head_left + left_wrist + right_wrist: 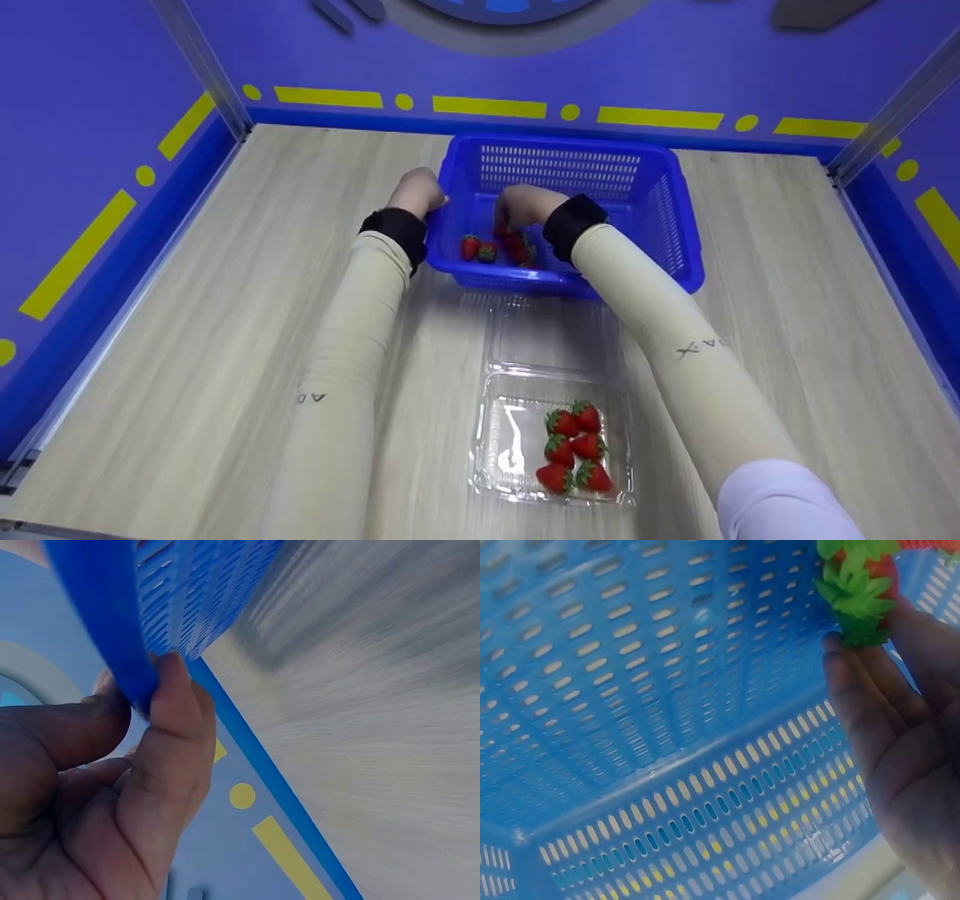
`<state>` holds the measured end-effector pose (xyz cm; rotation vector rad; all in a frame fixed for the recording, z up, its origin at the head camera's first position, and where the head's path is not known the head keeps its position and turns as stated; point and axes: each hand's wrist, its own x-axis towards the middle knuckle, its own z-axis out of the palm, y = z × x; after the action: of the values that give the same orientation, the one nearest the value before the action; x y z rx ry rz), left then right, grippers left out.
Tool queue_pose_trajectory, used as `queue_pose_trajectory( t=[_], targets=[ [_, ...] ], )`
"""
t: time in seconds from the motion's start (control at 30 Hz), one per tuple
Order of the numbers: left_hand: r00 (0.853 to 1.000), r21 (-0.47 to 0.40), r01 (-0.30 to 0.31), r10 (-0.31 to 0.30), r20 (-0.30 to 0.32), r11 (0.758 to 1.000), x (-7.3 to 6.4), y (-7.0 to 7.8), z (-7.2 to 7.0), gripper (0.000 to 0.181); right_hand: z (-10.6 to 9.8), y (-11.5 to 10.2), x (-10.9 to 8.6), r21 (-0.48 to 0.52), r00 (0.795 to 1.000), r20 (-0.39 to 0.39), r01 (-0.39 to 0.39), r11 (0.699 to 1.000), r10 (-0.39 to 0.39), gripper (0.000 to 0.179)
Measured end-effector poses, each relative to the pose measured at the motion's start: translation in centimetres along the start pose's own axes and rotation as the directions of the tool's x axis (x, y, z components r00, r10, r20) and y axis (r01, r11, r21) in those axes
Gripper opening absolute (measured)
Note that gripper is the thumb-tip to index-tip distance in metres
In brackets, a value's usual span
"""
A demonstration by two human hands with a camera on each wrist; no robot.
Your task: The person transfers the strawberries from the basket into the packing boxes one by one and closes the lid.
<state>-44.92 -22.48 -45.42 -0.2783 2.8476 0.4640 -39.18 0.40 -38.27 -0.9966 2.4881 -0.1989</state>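
Observation:
My left hand [418, 192] pinches the left rim of a blue plastic basket [562, 141]; in the left wrist view the thumb and fingers [176, 709] close on that rim from both sides. Inside the basket, my right hand [527, 205] reaches down to a small group of red strawberries at the front left. Its fingers and thumb hold a strawberry [881, 571], whose green leaves show at the fingertips in the right wrist view. Two more strawberries [470, 247] lie just left of that group, on the basket floor.
In front of the basket lies a clear plastic box [480, 450], its lid [551, 330] folded back toward the basket. Several strawberries [587, 447] sit in the box's right half. Blue panels with yellow marks [489, 107] wall the wooden table [247, 300] at the back and sides.

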Motion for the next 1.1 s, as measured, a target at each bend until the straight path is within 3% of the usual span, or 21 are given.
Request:
queue_pose_trajectory(
  t=[0.13, 0.17, 0.27, 0.3, 0.4, 0.5, 0.6, 0.7, 0.8, 0.87, 0.97, 1.1],
  targets=[
    [1.000, -0.025, -0.016, 0.016, -0.002, 1.000, -2.4, 0.9, -0.5, 0.034, 0.2, 0.2, -0.2, 0.006, 1.000, -0.004, 0.006, 1.000, -0.006, 0.027],
    [0.999, -0.032, -0.020, 0.019, -0.031, 0.999, -3.2, 1.1, -0.5, 0.030, 0.2, 0.2, -0.3, 0.014, 1.000, -0.002, 0.003, 1.000, -0.003, 0.027],
    [1.000, -0.093, -0.006, 0.007, 0.019, 0.996, -6.2, 1.9, -1.8, 0.037, 0.3, 0.3, -0.4, 0.032, 1.000, -0.008, -0.007, 0.999, 0.007, 0.028],
    [1.000, -0.110, 0.001, 0.001, 0.021, 0.994, -6.6, 2.0, -1.9, 0.037, 0.3, 0.4, -0.4, 0.032, 1.000, -0.016, -0.008, 0.999, 0.008, 0.028],
    [0.999, -0.166, 0.018, -0.014, 0.030, 0.986, -6.5, 1.9, -1.8, 0.036, 0.0, 0.7, -0.6, 0.027, 0.999, -0.049, -0.006, 1.000, 0.008, 0.028],
    [0.999, -0.226, 0.012, -0.020, -0.032, 0.974, -5.3, 1.6, -1.0, 0.027, -0.4, 1.0, -1.1, 0.037, 0.996, -0.084, -0.003, 0.999, 0.007, 0.028],
    [0.998, -0.270, 0.004, -0.020, -0.057, 0.963, -7.4, 2.3, -2.0, 0.025, -1.0, 1.2, -1.9, 0.051, 0.993, -0.117, 0.011, 0.999, -0.005, 0.026],
    [0.998, -0.279, 0.004, -0.020, -0.056, 0.960, -12.2, 3.9, -4.1, 0.028, -1.6, 1.3, -2.8, 0.073, 0.988, -0.153, 0.043, 0.996, -0.031, 0.025],
    [0.996, -0.280, -0.014, -0.011, -0.085, 0.960, -15.3, 4.6, -5.4, 0.030, -2.4, 1.3, -3.9, 0.097, 0.974, -0.216, 0.088, 0.991, -0.065, 0.025],
    [0.992, -0.268, -0.039, 0.006, -0.125, 0.963, -16.4, 4.7, -5.6, 0.031, -3.1, 1.3, -4.8, 0.116, 0.960, -0.269, 0.117, 0.986, -0.082, 0.025],
    [0.986, -0.275, -0.074, 0.028, -0.165, 0.959, -17.2, 4.3, -5.7, 0.037, -4.0, 1.4, -6.2, 0.117, 0.932, -0.342, 0.165, 0.979, -0.116, 0.025],
    [0.985, -0.317, -0.100, 0.048, -0.168, 0.943, -17.4, 3.6, -5.7, 0.047, -4.6, 1.5, -8.3, 0.096, 0.898, -0.412, 0.209, 0.973, -0.152, 0.025]
  ],
)
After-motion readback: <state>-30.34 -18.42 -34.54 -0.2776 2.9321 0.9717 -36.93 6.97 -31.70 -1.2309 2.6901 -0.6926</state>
